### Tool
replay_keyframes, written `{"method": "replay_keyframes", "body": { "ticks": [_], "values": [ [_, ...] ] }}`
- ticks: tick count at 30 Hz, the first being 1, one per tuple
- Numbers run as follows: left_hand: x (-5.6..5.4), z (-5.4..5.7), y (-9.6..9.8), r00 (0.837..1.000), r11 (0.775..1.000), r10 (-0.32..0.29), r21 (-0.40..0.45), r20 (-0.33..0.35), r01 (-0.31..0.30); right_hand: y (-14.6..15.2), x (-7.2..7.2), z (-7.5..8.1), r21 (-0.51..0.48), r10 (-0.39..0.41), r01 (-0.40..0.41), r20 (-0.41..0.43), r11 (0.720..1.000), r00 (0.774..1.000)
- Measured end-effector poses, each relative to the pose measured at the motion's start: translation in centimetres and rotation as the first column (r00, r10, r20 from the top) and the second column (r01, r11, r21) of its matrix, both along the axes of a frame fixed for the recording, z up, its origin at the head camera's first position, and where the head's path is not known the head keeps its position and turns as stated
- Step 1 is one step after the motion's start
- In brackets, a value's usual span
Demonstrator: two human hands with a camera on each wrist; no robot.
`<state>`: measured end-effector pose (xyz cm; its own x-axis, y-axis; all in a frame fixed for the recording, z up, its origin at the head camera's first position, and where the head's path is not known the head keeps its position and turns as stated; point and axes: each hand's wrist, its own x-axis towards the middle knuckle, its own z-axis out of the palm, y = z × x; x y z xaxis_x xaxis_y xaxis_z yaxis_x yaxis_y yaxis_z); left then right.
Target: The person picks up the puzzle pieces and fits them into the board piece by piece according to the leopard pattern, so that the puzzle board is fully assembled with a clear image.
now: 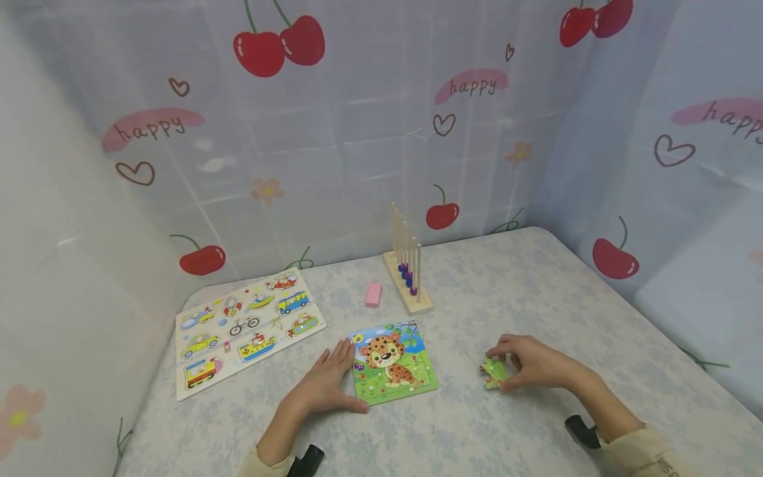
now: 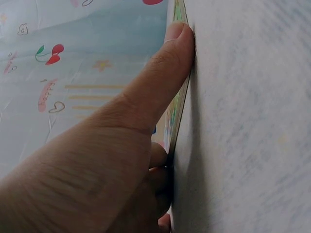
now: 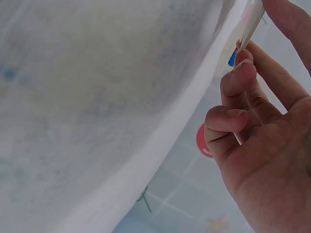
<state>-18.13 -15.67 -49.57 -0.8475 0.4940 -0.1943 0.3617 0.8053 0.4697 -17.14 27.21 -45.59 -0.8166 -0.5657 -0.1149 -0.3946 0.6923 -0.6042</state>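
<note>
A square jigsaw puzzle point(image 1: 393, 364) with a spotted leopard cub on green grass lies on the table. My left hand point(image 1: 326, 381) rests beside it, fingers straight along its left edge and thumb at its lower left corner. In the left wrist view, the thumb point(image 2: 165, 63) lies against the puzzle's thin edge. Over to the right, my right hand point(image 1: 536, 364) pinches a green puzzle piece point(image 1: 495, 372) between thumb and fingers, close to the tabletop. The right wrist view shows that piece point(image 3: 251, 24) nearly edge-on; its printed face is hidden there.
A wooden vehicle puzzle board point(image 1: 250, 331) lies at the left. Behind the jigsaw are a pink block point(image 1: 373, 295) and a wooden peg stand point(image 1: 411, 281) with purple and blue beads. Cherry-patterned sheets point(image 1: 357, 132) wall the table's back and sides.
</note>
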Motion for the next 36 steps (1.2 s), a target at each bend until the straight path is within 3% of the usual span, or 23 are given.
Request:
{"method": "replay_keyframes", "body": {
  "ticks": [23, 30, 36],
  "values": [
    [-0.1, -0.2, 0.0, 1.000, 1.000, -0.013, 0.007, 0.020, 0.013, -6.5, -1.5, 0.9, 0.063, 0.029, -0.026, -0.058, 0.998, 0.998],
    [0.0, 0.0, -0.1, 1.000, 1.000, -0.007, 0.021, 0.029, 0.007, -8.8, -1.9, 0.4, 0.055, 0.089, -0.083, -0.112, 0.995, 0.990],
    [0.1, 0.0, 0.0, 1.000, 1.000, -0.013, 0.011, 0.022, 0.013, -10.5, -2.2, -0.1, 0.052, 0.118, -0.113, -0.095, 0.992, 0.988]
  ]
}}
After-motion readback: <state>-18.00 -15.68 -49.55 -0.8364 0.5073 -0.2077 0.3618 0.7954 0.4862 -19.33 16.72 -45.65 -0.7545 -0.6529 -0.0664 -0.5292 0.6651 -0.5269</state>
